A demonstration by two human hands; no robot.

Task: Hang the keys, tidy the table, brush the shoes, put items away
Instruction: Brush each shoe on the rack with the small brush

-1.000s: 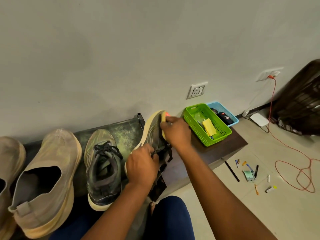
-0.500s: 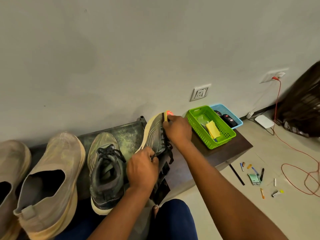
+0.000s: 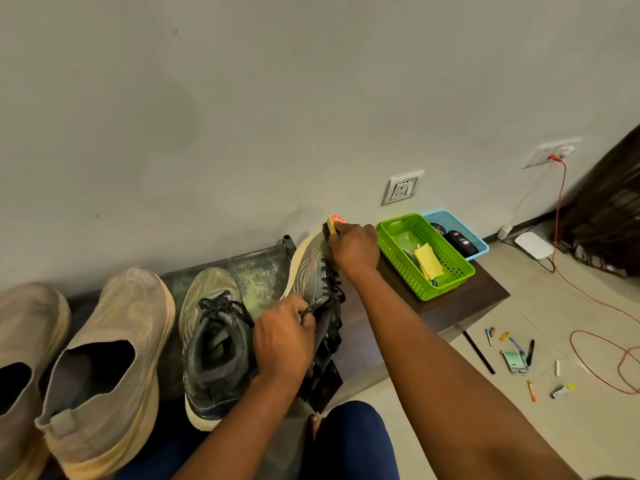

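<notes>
Right hand (image 3: 355, 249) probably presses brush (image 3: 333, 226) on sneaker (image 3: 310, 268).

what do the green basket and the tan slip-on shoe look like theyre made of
Green basket: most likely moulded plastic with a slight sheen, judging by its uniform bright colour and regular lattice of holes. Tan slip-on shoe: apparently a matte knit fabric upper with a visible weave, on a thick, pale, foam-like sole.

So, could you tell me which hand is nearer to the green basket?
Right. The right hand sits just beside the green basket; the left hand is farther off, gripping the shoe.
</notes>
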